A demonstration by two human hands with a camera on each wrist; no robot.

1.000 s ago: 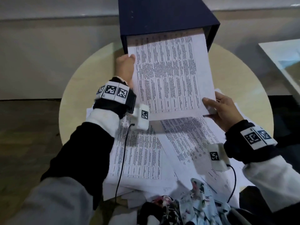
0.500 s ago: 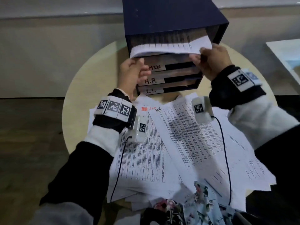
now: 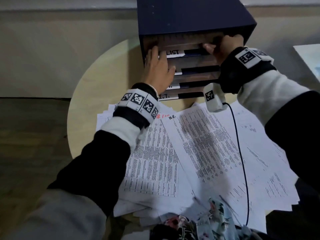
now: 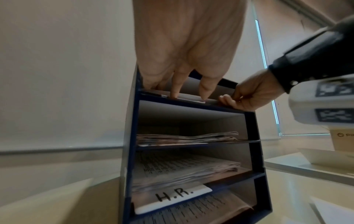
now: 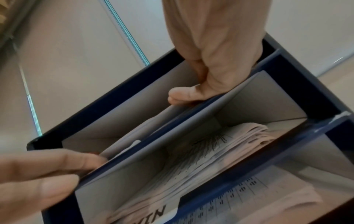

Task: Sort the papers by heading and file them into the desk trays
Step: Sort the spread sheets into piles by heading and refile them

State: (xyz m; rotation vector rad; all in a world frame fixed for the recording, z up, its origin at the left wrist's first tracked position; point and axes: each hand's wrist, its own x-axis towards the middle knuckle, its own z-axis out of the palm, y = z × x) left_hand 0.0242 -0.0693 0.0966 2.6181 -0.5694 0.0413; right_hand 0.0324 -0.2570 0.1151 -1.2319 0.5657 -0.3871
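- Left hand (image 3: 158,66) lay at the file tray unit's (image 3: 190,14) top slot, fingers (image 4: 177,91) straight, apparently squaring the sheet (image 5: 134,136) inside.
- Right hand (image 3: 223,49) had fingers curled at the same slot's right edge; grip uncertain.
- Lower slots held stacks; unsorted papers (image 3: 199,153) covered the tabletop (image 3: 83,118).

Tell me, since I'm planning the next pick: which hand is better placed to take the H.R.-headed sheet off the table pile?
Probably the left hand: both hands are at the top tray, but the H.R. sheet has its heading corner just beside the left wrist, whereas the right hand reaches in at the far side.
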